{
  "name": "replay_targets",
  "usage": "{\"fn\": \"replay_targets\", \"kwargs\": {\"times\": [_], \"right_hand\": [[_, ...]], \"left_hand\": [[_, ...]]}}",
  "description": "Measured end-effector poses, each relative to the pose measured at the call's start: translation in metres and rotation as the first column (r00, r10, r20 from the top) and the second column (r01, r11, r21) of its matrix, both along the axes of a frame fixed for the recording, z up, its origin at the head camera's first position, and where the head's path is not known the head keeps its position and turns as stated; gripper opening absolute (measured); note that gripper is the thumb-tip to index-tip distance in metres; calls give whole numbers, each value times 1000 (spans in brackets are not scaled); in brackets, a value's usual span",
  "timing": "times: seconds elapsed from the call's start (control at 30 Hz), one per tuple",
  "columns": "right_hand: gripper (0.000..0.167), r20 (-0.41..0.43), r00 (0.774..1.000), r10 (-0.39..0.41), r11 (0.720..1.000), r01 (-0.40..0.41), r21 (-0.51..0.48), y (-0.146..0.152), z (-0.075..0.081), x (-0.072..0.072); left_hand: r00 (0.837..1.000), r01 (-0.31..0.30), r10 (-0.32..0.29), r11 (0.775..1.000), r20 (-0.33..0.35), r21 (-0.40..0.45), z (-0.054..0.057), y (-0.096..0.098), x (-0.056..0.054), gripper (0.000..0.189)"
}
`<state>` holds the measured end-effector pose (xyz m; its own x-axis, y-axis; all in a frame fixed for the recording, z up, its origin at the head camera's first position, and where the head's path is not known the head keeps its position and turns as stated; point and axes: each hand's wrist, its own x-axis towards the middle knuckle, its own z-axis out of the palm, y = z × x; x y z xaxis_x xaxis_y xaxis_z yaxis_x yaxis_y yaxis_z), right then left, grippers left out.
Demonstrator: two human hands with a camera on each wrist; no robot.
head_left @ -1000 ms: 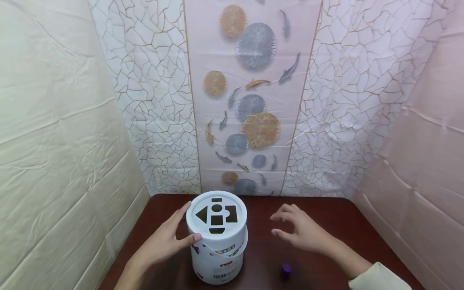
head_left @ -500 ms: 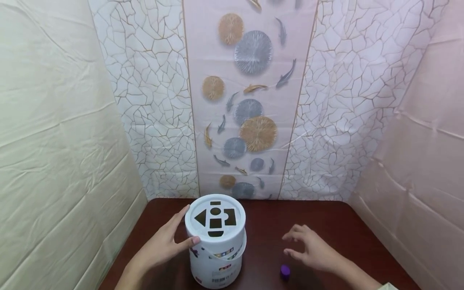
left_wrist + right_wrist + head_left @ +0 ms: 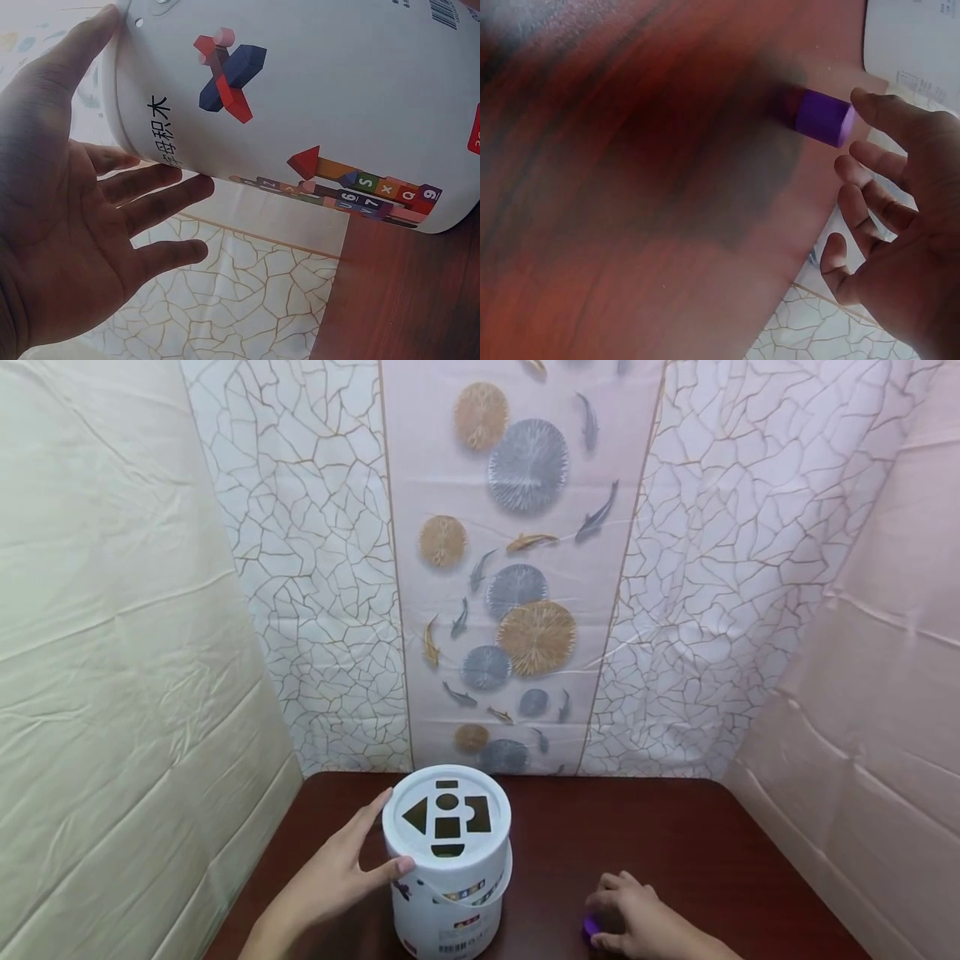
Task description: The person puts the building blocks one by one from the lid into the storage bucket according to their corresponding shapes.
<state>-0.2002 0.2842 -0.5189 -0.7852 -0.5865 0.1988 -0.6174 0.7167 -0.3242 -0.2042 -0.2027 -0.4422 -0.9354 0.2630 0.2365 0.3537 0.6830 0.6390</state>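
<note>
A white bucket (image 3: 431,906) stands upright on the table, printed with coloured block pictures. Its white lid (image 3: 411,850) has several shaped holes, among them a triangle, a circle and a square. My left hand (image 3: 330,881) steadies the bucket from the left, thumb and forefinger spread against the rim. In the left wrist view its other fingers stretch out along the printed side. To the right, my right hand (image 3: 637,920) is low over the table with parted, slightly bent fingers. A small purple cylinder block (image 3: 823,118) lies right at its thumb tip and forefinger.
The dark red-brown table (image 3: 720,860) ends at a patterned cloth backdrop (image 3: 525,693). Cream cloth walls (image 3: 142,693) rise at both sides. A white carrying handle (image 3: 507,868) hangs along the bucket's right side.
My right hand has come down and toward me, from above the table to the purple cylinder block. My left hand keeps its place at the bucket.
</note>
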Motion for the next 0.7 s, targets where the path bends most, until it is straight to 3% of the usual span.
{"fn": "replay_targets", "kwargs": {"times": [0.43, 0.7], "right_hand": [[23, -6, 1000, -2, 1000, 2, 25, -1, -10, -3], [22, 47, 999, -25, 1000, 25, 5, -2, -4, -3]], "left_hand": [[999, 6, -6, 1000, -32, 2, -1, -1, 0, 109], [1000, 1, -1, 1000, -20, 8, -2, -1, -1, 109]]}}
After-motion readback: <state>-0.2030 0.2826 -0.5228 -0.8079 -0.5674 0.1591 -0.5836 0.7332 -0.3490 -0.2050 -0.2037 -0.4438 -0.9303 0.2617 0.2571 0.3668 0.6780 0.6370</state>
